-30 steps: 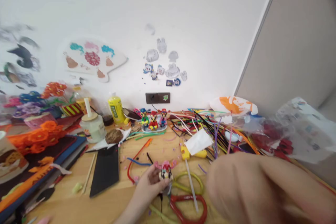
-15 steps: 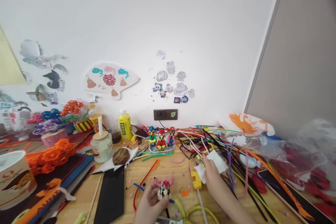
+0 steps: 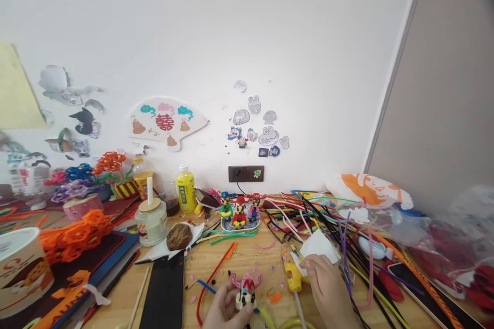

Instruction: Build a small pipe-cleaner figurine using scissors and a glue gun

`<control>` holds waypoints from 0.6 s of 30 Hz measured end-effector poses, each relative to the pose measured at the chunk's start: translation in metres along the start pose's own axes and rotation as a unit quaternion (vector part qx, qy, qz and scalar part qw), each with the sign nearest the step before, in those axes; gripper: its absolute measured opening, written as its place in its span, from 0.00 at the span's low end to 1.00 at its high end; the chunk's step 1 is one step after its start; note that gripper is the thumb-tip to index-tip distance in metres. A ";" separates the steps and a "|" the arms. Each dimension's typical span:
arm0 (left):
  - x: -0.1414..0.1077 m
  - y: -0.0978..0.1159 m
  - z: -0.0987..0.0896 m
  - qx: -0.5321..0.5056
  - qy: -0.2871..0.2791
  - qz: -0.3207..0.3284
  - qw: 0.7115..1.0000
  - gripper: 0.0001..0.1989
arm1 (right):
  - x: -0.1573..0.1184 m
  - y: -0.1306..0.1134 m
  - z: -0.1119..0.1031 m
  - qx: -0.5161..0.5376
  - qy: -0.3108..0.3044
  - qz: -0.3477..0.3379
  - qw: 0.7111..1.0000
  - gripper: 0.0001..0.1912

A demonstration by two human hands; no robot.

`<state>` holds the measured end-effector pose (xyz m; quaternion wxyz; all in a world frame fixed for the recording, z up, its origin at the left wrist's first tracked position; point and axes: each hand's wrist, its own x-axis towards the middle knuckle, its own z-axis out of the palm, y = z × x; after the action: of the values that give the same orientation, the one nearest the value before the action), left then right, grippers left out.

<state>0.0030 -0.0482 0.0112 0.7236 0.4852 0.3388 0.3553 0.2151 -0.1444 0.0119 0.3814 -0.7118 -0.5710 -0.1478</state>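
Bench [image 3: 244, 253]: wood, coloured stems [image 3: 334, 226] heaped far right. Right hand [image 3: 328, 288], near right: fingers bent close together; cannot tell if that grip holds anything. Left hand [image 3: 224, 308], near: grip narrow, thumb and fingers holding the doll [image 3: 246, 295]. Tray [image 3: 247, 229] of small figures [image 3: 239, 212] far beyond it. Yellow glue gun [image 3: 293, 275] just left of the right hand. White paper [image 3: 320, 245] by the right fingertips, contact unclear. Doll: pink-topped, upright.

Our right hand [image 3: 330, 288], a near blur a second ago, is now away from us, its fingertips at the near edge of the white paper [image 3: 321, 245]. The red loop handle, then beside our left hand [image 3: 223, 311], is out of view.
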 end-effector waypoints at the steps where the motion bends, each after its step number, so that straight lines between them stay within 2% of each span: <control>1: -0.001 0.001 0.001 0.000 0.004 0.004 1.000 0.23 | 0.000 -0.001 0.001 0.007 0.008 0.005 1.000 0.16; 3: -0.003 0.003 0.003 -0.002 0.019 0.019 1.000 0.23 | -0.002 -0.004 0.004 0.021 0.027 0.015 0.999 0.14; 6: -0.006 0.006 0.006 0.006 0.030 0.004 1.000 0.23 | -0.004 -0.007 0.005 0.029 0.038 0.016 0.999 0.13; 10: -0.009 0.011 0.010 -0.001 0.021 0.002 1.000 0.23 | -0.006 -0.009 -0.002 0.045 0.020 -0.014 0.999 0.20; 14: -0.012 0.015 0.013 0.002 0.020 -0.005 1.000 0.22 | -0.006 -0.009 -0.008 0.076 0.007 -0.043 0.996 0.18; 18: -0.011 0.013 0.012 -0.004 0.023 0.000 1.000 0.22 | -0.006 -0.014 -0.008 0.089 0.017 -0.011 0.996 0.16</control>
<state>0.0046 -0.0594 0.0291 0.7176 0.4740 0.3537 0.3678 0.2021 -0.1538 0.0187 0.4515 -0.6661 -0.5830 -0.1121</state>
